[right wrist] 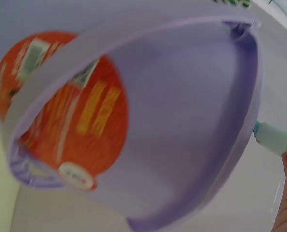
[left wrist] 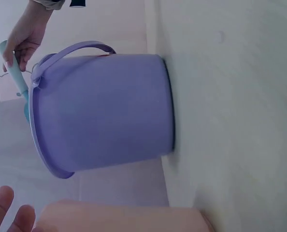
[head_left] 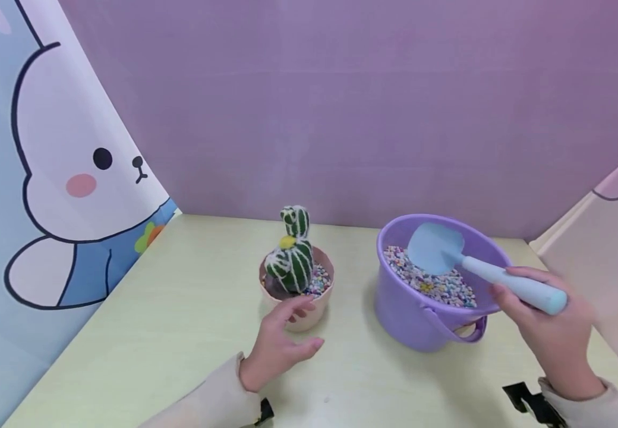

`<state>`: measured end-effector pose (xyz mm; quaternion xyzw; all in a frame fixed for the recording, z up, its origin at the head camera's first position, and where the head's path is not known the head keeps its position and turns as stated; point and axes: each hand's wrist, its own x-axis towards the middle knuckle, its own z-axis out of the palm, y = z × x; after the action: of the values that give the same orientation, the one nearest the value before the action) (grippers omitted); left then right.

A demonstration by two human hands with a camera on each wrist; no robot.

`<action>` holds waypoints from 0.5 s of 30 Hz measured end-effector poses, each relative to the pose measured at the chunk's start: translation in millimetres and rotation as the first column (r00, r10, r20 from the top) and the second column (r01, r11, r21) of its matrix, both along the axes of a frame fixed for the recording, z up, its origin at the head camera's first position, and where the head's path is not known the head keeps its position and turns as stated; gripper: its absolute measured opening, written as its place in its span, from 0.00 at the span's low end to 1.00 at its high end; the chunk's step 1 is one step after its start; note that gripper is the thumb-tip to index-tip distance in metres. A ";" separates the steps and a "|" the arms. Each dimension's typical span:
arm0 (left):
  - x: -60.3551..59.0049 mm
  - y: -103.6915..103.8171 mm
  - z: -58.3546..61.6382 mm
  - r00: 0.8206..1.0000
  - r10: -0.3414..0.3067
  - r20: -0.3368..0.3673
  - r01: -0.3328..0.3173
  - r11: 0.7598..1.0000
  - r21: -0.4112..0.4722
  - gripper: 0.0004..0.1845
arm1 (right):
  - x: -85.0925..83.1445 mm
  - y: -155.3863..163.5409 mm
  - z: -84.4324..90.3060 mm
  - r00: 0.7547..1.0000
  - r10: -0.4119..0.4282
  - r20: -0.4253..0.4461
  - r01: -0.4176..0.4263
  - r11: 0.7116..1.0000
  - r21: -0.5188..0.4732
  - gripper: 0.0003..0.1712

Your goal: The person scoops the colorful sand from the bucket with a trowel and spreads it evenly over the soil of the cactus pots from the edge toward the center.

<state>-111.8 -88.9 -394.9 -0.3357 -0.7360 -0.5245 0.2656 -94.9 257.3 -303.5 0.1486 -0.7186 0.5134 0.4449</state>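
Observation:
A light blue toy shovel [head_left: 507, 282] is gripped by its handle in my right hand [head_left: 560, 324]. Its blade overlaps the mouth of the purple bucket [head_left: 413, 324], which holds small multicoloured pebbles [head_left: 432, 282]. In the right wrist view the shovel handle [right wrist: 274, 137] shows beyond the bucket rim. My left hand [head_left: 282, 342], thumb and fingers spread apart, is at the near side of a pink pot [head_left: 309, 318]. Inside that pot a green knitted cactus [head_left: 295, 264] with a yellow flower leans to the left, with some pebbles [head_left: 317, 280] at its right side.
Both containers stand on a pale table [head_left: 180, 321]. A purple wall [head_left: 341, 119] rises behind it, and a panel with a cartoon rabbit [head_left: 84, 190] borders the left. An orange label [right wrist: 102, 121] is on the bucket's side, whose handle hangs down at the front.

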 end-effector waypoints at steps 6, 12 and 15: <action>-6.4 24.5 12.1 0.995 -0.043 0.086 0.044 0.999 -0.002 0.33 | -0.7 15.5 0.0 0.995 -0.088 0.052 0.087 0.996 0.030 0.16; -11.7 47.3 22.2 0.981 -0.073 0.180 0.080 0.996 -0.034 0.34 | -1.5 26.9 -0.7 0.992 -0.104 0.077 0.101 0.994 0.044 0.19; -17.4 58.5 26.6 0.969 -0.070 0.238 0.085 0.995 -0.051 0.35 | 0.2 31.6 0.0 0.981 -0.153 0.119 0.143 0.986 0.083 0.25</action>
<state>-129.2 -30.3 -368.3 -0.3072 -0.7642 -0.5482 0.1452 -94.8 289.0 -303.5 0.0787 -0.7726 0.4603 0.4302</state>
